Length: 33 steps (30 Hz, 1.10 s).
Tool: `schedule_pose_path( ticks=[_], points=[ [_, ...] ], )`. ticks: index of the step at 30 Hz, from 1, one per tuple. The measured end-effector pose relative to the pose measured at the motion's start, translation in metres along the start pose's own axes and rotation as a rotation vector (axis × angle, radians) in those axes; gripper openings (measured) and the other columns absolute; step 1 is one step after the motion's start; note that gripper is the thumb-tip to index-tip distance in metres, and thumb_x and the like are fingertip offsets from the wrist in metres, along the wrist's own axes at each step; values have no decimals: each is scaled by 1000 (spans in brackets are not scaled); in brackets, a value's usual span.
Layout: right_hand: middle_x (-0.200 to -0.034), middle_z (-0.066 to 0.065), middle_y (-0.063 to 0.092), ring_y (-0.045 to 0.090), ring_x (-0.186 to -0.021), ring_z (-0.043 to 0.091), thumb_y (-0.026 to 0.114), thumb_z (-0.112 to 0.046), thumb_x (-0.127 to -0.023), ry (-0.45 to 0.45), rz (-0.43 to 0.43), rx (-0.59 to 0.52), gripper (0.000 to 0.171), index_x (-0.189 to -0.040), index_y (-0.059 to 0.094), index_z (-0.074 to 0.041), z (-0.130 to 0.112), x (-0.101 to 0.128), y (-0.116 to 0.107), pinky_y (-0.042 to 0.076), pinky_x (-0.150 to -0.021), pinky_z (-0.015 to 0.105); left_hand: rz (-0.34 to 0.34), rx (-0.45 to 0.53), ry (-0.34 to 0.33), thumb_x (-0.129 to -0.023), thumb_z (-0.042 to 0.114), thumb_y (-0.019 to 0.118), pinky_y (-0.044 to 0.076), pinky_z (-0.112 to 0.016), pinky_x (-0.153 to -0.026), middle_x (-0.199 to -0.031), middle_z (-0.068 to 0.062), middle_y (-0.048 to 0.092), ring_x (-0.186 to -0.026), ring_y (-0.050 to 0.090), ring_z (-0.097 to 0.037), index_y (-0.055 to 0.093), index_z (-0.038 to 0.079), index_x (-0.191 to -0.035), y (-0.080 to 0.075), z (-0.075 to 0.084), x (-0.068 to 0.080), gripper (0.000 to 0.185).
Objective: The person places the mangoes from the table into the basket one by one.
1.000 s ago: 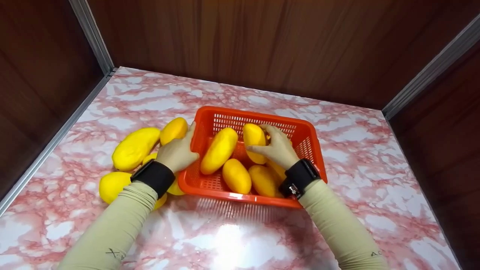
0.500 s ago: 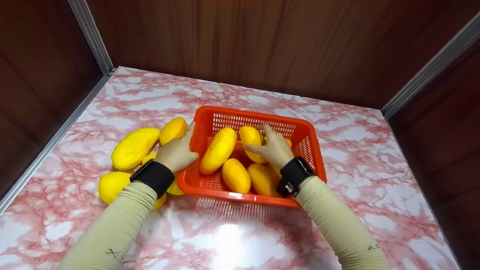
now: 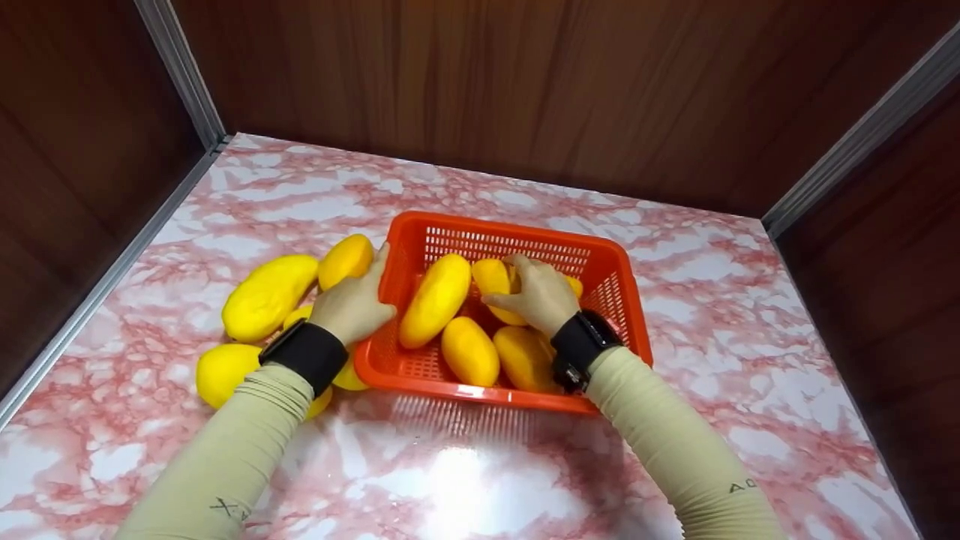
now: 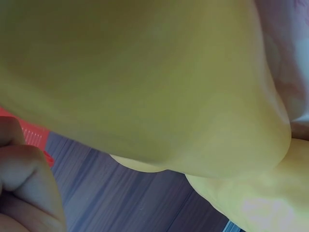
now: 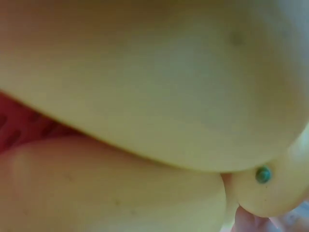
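An orange-red plastic basket [image 3: 484, 394] with slotted walls stands mid-table, several yellow mangoes in it. My left hand [image 3: 349, 309] grips its left rim, thumb inside; in the left wrist view the fingers [image 4: 26, 179] look curled. Inside the basket, my right hand [image 3: 546, 296] holds a mango [image 3: 491, 276] from its right side, partly covering it. Left of that lies a longer mango [image 3: 436, 301], with a smaller mango [image 3: 470, 351] nearer the front. One more mango [image 3: 525, 358] sits beside the right wristband. Close yellow surfaces of a mango [image 5: 145, 87] fill most of the right wrist view.
Left of the basket, several loose mangoes lie on the pink marbled table [image 3: 300, 202], among them a large mango [image 3: 270, 297] and an orange-yellow mango [image 3: 346, 261]. The left forearm partly covers some. Dark wood panels [image 3: 480, 82] enclose the back and sides.
My right hand has moved a little left and lower into the basket, and the mango it holds has shifted left with it. The left hand has stayed on the rim.
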State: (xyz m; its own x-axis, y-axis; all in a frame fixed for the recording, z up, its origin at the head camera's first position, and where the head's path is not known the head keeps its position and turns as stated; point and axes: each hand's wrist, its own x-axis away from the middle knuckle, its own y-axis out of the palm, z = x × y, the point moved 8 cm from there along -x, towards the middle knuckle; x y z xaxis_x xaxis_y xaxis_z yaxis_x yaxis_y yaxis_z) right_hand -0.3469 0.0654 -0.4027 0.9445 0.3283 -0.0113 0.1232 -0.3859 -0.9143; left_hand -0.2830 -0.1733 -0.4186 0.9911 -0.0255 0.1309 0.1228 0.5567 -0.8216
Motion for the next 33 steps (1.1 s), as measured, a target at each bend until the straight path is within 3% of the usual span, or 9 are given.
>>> schedule_pose_path(
  ticks=[9,14,18,33],
  points=[
    [-110,14,64,60,-94,30,74,-50,-82,-1,-78,110,70,-134,53,-8,-8,-8,5,50,-88,44,-4,-1,0,-85,22,59,52,-44,-73,-107,-20,70,-80,68,-31,0,29,-161,-1,0,-1,96],
    [-95,15,67,64,-89,33,75,-43,-84,-94,-72,207,50,-113,62,-4,-15,-10,8,51,-82,43,-9,-11,-10,-84,22,60,51,-43,-73,-107,-19,69,-83,67,-31,0,28,-161,0,-1,-2,97],
    [-92,14,68,65,-88,33,77,-34,-83,-133,-62,206,35,-97,65,-5,-19,-12,8,52,-81,43,-8,-26,-18,-83,23,60,49,-42,-72,-106,-20,69,-84,65,-32,0,28,-161,1,-2,-3,98],
    [-95,14,66,61,-89,30,76,-34,-85,-120,-87,173,33,-98,66,-6,-17,-12,9,50,-84,41,4,0,-9,-83,23,59,50,-46,-80,-118,-21,67,-92,67,-33,2,30,-161,1,-2,-2,97]
  ],
)
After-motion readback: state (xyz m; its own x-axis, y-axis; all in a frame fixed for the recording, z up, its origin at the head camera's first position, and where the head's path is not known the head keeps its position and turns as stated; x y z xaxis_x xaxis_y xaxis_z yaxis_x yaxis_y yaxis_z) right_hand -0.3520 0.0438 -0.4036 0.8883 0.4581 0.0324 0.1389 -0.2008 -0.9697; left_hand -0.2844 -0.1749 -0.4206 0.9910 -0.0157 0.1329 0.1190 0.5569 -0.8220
